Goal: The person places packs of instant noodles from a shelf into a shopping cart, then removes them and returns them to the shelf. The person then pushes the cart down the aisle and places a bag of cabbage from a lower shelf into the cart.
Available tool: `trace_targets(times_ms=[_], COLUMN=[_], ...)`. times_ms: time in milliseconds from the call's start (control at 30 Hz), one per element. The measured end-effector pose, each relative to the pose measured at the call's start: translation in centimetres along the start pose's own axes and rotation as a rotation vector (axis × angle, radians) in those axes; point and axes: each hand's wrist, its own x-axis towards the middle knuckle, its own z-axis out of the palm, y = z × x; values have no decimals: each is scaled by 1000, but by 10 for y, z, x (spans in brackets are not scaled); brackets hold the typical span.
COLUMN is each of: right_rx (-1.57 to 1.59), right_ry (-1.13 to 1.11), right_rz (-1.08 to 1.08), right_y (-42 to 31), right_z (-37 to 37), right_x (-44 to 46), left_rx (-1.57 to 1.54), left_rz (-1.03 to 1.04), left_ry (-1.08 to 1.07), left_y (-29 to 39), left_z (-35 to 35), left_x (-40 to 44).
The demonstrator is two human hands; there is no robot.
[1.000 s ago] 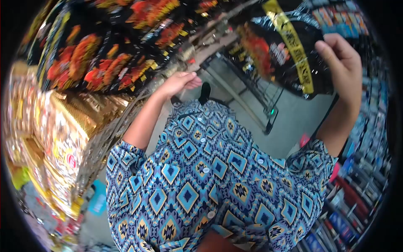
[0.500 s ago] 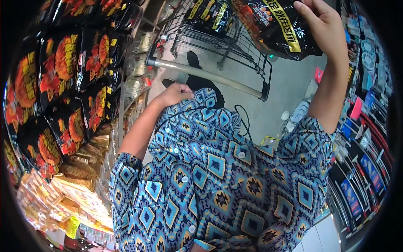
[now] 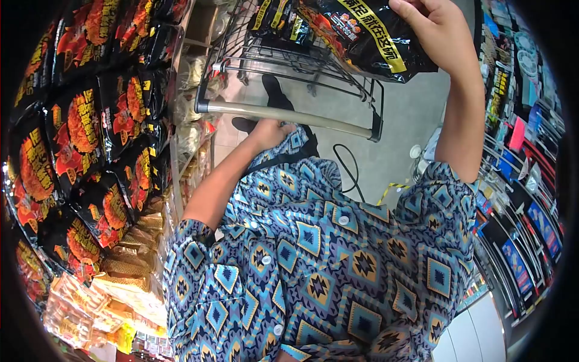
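Note:
My right hand grips the upper right edge of a black plastic food packet with a yellow printed band. The packet hangs over the right side of a wire shopping cart, clear of the handle. Down by my waist, my left hand is closed on the hem of my patterned shirt, fingertips partly hidden. More black packets with yellow bands lie inside the cart. The cart's pale handle bar is in front of me, with neither hand on it.
To my left, a shelf holds rows of black packets with red and orange print, above brown-gold packages. A rack of hanging goods stands on the right. A black cord loop shows against the grey floor.
The packet and my right hand have shifted a little to the left in view. The cart handle has also shifted left, and the left shelf shows more. My left hand keeps holding the shirt hem.

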Motion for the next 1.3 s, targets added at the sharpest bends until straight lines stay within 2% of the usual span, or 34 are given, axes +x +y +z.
trace_targets(times_ms=[33, 67, 100, 133, 200, 233, 300, 367, 433, 500, 567, 633, 700, 767, 800, 833, 867, 900, 933, 967, 1000, 1100, 1167, 1200, 1267, 1300], right_rx=[32, 58, 58, 41, 21, 7, -2, 2, -26, -52, 13, 35, 63, -105, -104, -182, -261, -160, -114, -74, -76, 76, -86, -103, -141, -140], right_ry=[-43, -80, -82, -55, -32, -42, -60, -43, -14, 17, -71, -63, -68, -78, -72, -79, -84, -4, 25, 56, 61, 106, 119, 129, 124, 133], right_rz=[73, 155, 156, 133, 112, 101, 81, 176, 115, 48, 121, 156, 188, 151, 141, 114, 77, 84, 111, 135, 121, 180, 190, 208, 251, 277], right_y=[-4, -4, -4, -6, -3, -1, -3, -8, -8, -5, 2, 3, 5, 3, 13, 31, 46, 49, 52, 36, 40, 47, 43, 44, 60, 68], right_z=[1, 0, 2, 3, 2, 1, 3, 3, 8, 10, 8, 4, 3, 1, 0, -5, -7, -10, -13, -19, -22, -24, -21, -16, -10, -6], right_x=[3, 4, 3, -1, -2, -1, 3, -1, -5, -1, 2, -3, -4, -3, -1, -5, -3, -3, -3, -12, -12, -5, 5, 13, 30, 38], left_rx=[-4, 116, 238, 239, 468, 465, 103, 105, 101, 318, 323, 551, 530, 139, 153, 79, 69, 231, -9, 3, -68, -327, -414, -433, -461, -465], left_rz=[-6, -38, -70, -68, -144, -145, -101, -76, -59, -35, 16, -64, -42, -45, 57, -75, -161, -190, -131, -234, -312, -391, -383, -450, -577, -557], left_ry=[10, 61, 113, 113, 93, 94, -29, -102, -176, -80, -18, 117, 110, -14, 22, 111, 106, 153, 182, 162, 305, 421, 503, 535, 585, 594], left_y=[-6, -15, -26, -33, -45, -50, -57, -14, -2, -11, -22, -26, -44, -48, -50, -57, -48, -34, -76, -93, -115, -119, -145, -157, -139, -143], left_z=[0, -1, -2, -8, -14, -14, -14, -26, -25, -19, -10, -3, -5, -19, -30, -32, -47, -60, -64, -77, -75, -80, -73, -72, -70, -67], left_x=[-3, -2, 0, -1, 2, 1, -4, -8, -10, -5, 3, 7, 4, -3, -8, -18, -27, -40, -47, -72, -88, -133, -160, -170, -185, -191])
